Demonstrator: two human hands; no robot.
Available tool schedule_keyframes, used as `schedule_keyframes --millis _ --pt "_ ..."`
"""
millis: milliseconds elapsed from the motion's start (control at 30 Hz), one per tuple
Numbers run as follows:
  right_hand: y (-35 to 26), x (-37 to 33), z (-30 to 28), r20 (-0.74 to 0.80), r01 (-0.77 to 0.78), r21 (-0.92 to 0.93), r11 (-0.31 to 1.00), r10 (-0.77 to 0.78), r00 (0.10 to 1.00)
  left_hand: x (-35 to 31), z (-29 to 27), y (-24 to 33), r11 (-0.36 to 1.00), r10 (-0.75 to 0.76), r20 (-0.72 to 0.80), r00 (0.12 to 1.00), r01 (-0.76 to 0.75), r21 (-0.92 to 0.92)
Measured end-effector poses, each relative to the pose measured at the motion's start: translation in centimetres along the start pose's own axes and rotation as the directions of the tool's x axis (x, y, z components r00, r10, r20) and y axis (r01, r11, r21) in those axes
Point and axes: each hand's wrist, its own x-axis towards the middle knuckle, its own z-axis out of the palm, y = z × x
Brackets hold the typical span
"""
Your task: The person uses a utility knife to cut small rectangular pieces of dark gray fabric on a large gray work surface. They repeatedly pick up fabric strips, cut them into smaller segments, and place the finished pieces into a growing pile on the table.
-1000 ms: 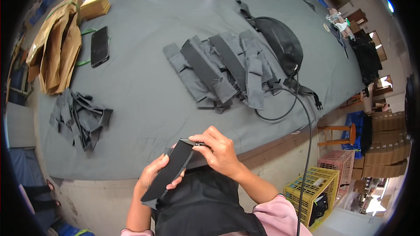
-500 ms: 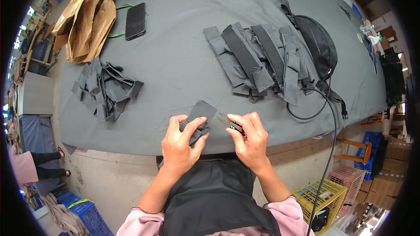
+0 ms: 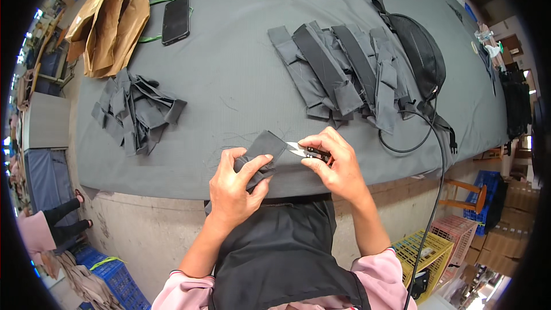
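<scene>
My left hand (image 3: pixel 236 186) is closed on a dark grey folded fabric strip (image 3: pixel 266 148), its corner sticking up between thumb and fingers. In my right hand (image 3: pixel 337 163) are small black-handled thread snips (image 3: pixel 307 152), gripped between thumb and fingers. Their pale blades are apart, with the tips at the right edge of the fabric strip. Loose thread ends lie on the grey cloth just beyond my left hand. A pile of grey fabric strips (image 3: pixel 318 74) lies to the far right of my hands, and a smaller crumpled heap of strips (image 3: pixel 135 112) to the left.
The grey-covered table (image 3: pixel 229 69) holds a brown paper bag (image 3: pixel 112 23), a black phone (image 3: pixel 175 20) and a black waist bag (image 3: pixel 422 51) with a cable (image 3: pixel 439 195) running down to my right. Yellow crate (image 3: pixel 425 252) and wooden stool (image 3: pixel 468 192) stand on the floor. Another person stands at left.
My right hand has turned, so the snips now lie more sideways with their blades showing apart, closer to the fabric strip's edge. My left hand keeps its grip on the strip.
</scene>
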Motion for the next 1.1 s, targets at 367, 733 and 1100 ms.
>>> schedule_keyframes --millis 367,733,1100 --pt "1.1 1.7 -1.7 0.153 0.114 0.049 0.992 -0.121 0.981 -0.3 -0.3 -0.7 0.995 0.06 0.034 0.998 -0.057 -0.083" --pt "2.4 1.9 -1.6 0.242 0.07 0.231 0.97 -0.127 0.962 -0.5 -0.5 -0.6 0.988 0.036 0.105 0.994 -0.02 -0.156" --pt "2.5 1.7 -1.5 0.201 0.174 0.169 0.97 -0.207 0.958 -0.4 -0.4 -0.6 0.978 0.032 0.123 0.992 -0.006 -0.21"
